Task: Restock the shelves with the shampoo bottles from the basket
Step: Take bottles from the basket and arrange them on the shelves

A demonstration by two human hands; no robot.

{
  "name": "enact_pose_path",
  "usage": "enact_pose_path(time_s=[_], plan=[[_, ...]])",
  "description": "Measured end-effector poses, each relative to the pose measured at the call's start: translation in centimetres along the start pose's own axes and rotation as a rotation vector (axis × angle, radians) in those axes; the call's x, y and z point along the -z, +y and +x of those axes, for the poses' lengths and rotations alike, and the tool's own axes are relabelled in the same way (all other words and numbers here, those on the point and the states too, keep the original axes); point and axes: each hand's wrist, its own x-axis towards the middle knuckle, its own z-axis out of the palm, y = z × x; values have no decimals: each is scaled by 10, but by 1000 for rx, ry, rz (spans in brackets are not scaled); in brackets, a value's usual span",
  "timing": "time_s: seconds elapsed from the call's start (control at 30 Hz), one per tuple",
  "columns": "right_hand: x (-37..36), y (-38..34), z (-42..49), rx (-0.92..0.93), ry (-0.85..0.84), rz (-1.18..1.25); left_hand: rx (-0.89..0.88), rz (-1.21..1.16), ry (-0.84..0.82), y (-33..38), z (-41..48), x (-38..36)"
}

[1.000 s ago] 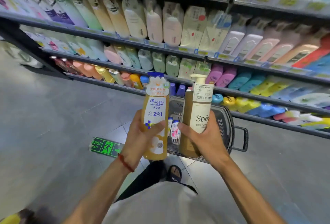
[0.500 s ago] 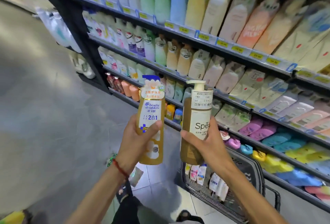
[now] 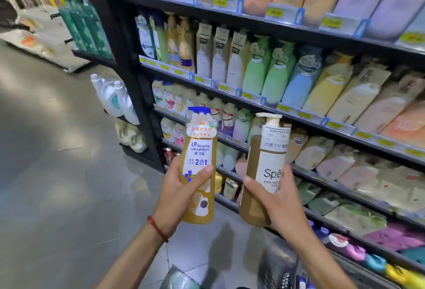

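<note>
My left hand (image 3: 178, 193) grips a golden Head & Shoulders bottle (image 3: 199, 150) with a blue cap, held upright. My right hand (image 3: 279, 201) grips a brown Spes pump bottle (image 3: 264, 150) with a white label and white pump, also upright. Both bottles are held side by side in front of the shampoo shelves (image 3: 253, 102). The dark basket (image 3: 279, 263) sits low on the floor below my right forearm, mostly hidden by it.
The shelves run from upper centre to the right, packed with bottles and refill pouches behind yellow price tags. A black upright post (image 3: 128, 77) ends the unit. White jugs (image 3: 112, 97) hang at its left. Grey floor (image 3: 57, 173) spreads to the left.
The view has swung up and left along the shelves, and both bottles have risen with my hands. The basket has dropped to the bottom edge of view. My grips are unchanged.
</note>
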Motion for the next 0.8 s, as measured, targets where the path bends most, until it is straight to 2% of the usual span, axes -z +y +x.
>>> enact_pose_path(time_s=[0.6, 0.8], plan=[[-156, -71, 267, 152, 33, 43, -160, 52, -108, 116, 297, 64], [-205, -91, 326, 172, 63, 28, -204, 53, -172, 144, 375, 94]])
